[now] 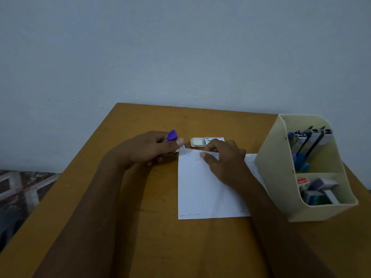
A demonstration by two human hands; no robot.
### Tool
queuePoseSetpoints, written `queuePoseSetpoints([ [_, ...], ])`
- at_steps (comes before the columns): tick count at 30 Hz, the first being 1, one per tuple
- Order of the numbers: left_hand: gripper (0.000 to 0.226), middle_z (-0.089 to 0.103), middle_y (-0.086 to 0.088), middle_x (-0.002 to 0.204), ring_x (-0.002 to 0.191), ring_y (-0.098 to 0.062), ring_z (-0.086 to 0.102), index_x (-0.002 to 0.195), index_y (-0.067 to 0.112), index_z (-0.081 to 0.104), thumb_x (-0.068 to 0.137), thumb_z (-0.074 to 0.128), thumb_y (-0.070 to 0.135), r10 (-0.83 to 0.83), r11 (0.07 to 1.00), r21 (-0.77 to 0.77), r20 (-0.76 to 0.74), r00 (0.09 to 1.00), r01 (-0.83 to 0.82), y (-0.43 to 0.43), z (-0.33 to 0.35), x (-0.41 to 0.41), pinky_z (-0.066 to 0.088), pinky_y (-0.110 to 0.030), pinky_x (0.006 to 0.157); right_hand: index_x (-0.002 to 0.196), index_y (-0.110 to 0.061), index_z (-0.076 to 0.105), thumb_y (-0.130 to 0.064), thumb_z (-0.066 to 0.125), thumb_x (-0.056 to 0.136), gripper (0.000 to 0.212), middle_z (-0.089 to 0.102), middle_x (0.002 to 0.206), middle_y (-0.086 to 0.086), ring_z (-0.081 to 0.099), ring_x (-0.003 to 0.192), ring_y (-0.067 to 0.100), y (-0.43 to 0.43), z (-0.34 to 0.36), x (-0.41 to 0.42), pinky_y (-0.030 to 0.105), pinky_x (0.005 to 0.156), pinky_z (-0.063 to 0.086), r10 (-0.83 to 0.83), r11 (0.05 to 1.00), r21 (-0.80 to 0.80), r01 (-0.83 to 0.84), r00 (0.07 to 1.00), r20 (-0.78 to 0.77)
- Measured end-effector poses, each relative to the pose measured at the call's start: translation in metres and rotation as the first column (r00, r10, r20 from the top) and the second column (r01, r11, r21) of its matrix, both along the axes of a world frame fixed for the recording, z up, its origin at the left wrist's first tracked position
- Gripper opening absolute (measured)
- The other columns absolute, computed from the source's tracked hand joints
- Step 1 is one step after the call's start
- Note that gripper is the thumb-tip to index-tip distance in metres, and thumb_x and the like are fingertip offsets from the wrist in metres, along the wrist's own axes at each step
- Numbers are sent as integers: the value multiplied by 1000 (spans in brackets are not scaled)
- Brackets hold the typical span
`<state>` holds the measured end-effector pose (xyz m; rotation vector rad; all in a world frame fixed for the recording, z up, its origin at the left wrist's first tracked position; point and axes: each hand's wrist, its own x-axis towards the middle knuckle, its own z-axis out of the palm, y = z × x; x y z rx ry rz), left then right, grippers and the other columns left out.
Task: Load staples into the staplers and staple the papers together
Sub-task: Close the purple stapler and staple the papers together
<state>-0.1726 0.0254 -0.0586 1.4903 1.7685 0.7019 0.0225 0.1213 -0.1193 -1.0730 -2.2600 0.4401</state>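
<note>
Left fingers [177, 141] grip stapler [172, 135], right fingers [207, 157] pinch papers [197, 187]; organizer [273, 167]: staplers [310, 140], staple boxes [319, 190].

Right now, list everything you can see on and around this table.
table: one, brown, against the wall
papers: white, count unclear, table centre
stapler: one, purple, in left hand at papers' corner
staple box: one, white, open, behind right hand
organizer: one, cream, table's right edge
staplers: about three, blue and black, organizer's far compartment
small boxes: several, mixed colours, near compartment
left hand: grips stapler
right hand: holds papers' top edge
</note>
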Motion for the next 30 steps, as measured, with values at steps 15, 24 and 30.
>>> queuePoseSetpoints([
  [15,53,63,3,98,80,-11,57,98,20,60,60,80,50,-97,995,-10,-1,995,97,4,-8,-1,46,-22,62,80,-18,60,-27,65,83,11,65,87,-4,52,91,18,4,-6,1,31,80,21,-42,994,96,60,983,-177],
  [24,59,52,22,104,92,-2,54,121,32,45,73,76,43,-180,984,-46,-183,967,174,12,-9,17,47,-12,74,77,-15,62,-33,60,77,18,67,82,-1,55,81,18,4,-6,0,35,77,32,5,984,173,37,972,-236],
  [30,46,60,12,106,95,-8,58,113,29,51,75,73,44,-210,978,-33,-165,964,208,14,-12,23,50,-19,76,77,-13,62,-32,62,78,18,67,80,0,57,77,19,6,-8,1,41,72,43,18,980,198,31,970,-241],
])
